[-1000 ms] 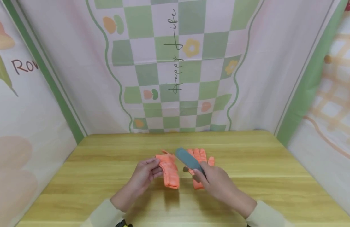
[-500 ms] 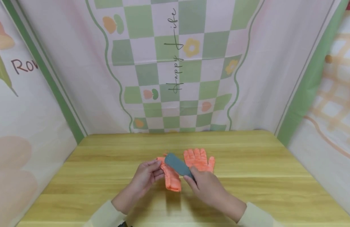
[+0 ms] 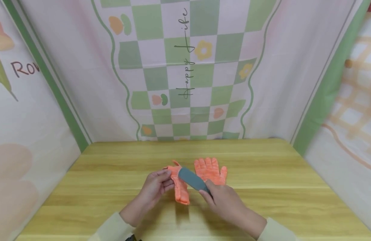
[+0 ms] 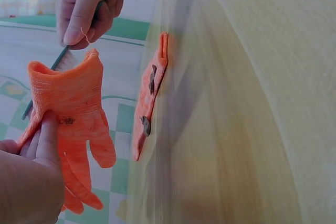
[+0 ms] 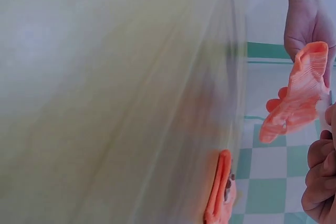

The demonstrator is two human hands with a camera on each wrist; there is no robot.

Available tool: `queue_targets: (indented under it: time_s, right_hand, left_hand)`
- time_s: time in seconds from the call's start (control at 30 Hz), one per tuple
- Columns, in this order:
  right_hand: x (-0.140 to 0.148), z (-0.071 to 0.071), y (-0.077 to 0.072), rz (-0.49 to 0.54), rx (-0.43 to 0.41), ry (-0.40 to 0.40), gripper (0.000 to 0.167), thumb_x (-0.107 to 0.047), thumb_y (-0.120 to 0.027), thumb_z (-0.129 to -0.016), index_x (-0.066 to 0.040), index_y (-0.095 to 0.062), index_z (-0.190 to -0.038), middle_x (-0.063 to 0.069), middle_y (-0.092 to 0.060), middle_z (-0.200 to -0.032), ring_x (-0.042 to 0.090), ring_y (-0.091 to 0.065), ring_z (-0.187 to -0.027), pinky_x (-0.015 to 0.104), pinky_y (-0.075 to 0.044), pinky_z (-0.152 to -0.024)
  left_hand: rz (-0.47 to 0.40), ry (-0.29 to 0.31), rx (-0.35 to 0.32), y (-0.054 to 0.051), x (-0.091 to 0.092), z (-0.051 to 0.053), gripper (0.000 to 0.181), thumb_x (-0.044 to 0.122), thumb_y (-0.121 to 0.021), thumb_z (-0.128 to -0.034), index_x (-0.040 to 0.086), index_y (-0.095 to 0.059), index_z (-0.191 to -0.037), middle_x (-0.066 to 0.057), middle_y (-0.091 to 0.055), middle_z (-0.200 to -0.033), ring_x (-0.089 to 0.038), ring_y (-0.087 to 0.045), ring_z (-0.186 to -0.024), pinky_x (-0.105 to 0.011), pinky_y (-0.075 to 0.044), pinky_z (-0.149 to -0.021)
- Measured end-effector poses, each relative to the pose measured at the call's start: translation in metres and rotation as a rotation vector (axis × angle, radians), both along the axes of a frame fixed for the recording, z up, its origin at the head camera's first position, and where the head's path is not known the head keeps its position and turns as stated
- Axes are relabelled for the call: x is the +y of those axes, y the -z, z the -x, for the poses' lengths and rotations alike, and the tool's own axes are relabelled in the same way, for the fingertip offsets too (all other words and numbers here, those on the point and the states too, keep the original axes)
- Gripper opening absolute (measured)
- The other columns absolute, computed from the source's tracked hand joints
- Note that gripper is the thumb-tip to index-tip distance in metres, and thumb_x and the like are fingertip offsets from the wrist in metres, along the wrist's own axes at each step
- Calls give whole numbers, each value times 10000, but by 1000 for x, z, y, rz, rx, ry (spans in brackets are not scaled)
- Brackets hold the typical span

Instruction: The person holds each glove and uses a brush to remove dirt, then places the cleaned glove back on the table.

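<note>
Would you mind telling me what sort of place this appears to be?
Probably a small staged work booth, judging by the wood-grain table, the printed "Happy Life" backdrop behind it, and the patterned side cloths enclosing both sides.

Free room lies over the bench (image 3: 293, 187), outward of the left hand (image 3: 156, 185) and right hand (image 3: 225, 201). A raised glove (image 3: 180, 192) and a brush (image 3: 192, 178) block the gap between them; beyond, a flat glove (image 3: 210, 171) lies before a hanging cloth (image 3: 200, 80).

gloves (image 3: 210, 170): orange | brush (image 3: 192, 179): grey-blue | curtain (image 3: 200, 75): green-white checks | table (image 3: 83, 201): yellowish wood-grain
</note>
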State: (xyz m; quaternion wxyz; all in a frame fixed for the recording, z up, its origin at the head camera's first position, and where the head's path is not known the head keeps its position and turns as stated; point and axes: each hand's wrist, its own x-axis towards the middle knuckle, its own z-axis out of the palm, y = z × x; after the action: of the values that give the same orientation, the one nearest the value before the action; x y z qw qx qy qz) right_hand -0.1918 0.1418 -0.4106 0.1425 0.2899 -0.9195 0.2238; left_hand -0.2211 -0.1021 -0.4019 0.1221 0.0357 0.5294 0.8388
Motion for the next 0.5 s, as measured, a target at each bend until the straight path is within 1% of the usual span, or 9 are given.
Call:
queue_targets:
  time_s: [0.13,0.2,0.3,0.4,0.5]
  right_hand:
    - [4,0,4,2,9,-11,211,-276,-572,-996,-158,-481,-846,-123,-348,-593,6,-316,-462,178,-308,-400]
    - [7,1,6,4,35,-20,205,-263,-583,-990,-163,-481,-843,-131,-355,-595,3,-318,-461,175,-307,-398]
    - [11,3,9,-14,70,-16,196,-249,-601,-980,-165,-486,-844,-127,-366,-594,6,-328,-462,174,-306,-396]
    - [17,5,11,-51,47,24,196,-254,-606,-977,-152,-498,-848,-111,-375,-587,19,-341,-466,178,-314,-399]
    - [23,7,10,-80,-33,101,212,-270,-593,-984,-142,-504,-840,-97,-381,-581,35,-351,-470,189,-328,-407]
  left_hand:
    - [6,-9,-3,1,2,0,298,30,-489,-1003,-193,-520,-1199,-119,-709,-880,-150,-699,-807,-288,-571,-784]
    - [9,-13,-9,1,2,0,312,27,-482,-1005,-204,-502,-1214,-116,-708,-870,-147,-698,-800,-285,-572,-780]
    - [-1,-28,-23,0,2,1,268,15,-468,-1008,-178,-538,-1181,-107,-706,-849,-145,-696,-789,-279,-574,-769]
    - [-27,-67,-29,-3,0,1,195,13,-465,-1009,-80,-631,-1050,-80,-700,-815,-132,-683,-752,-259,-575,-724]
    - [-43,-83,-19,-7,-3,2,203,19,-465,-1009,18,-657,-943,-57,-692,-800,-122,-669,-729,-246,-570,-692]
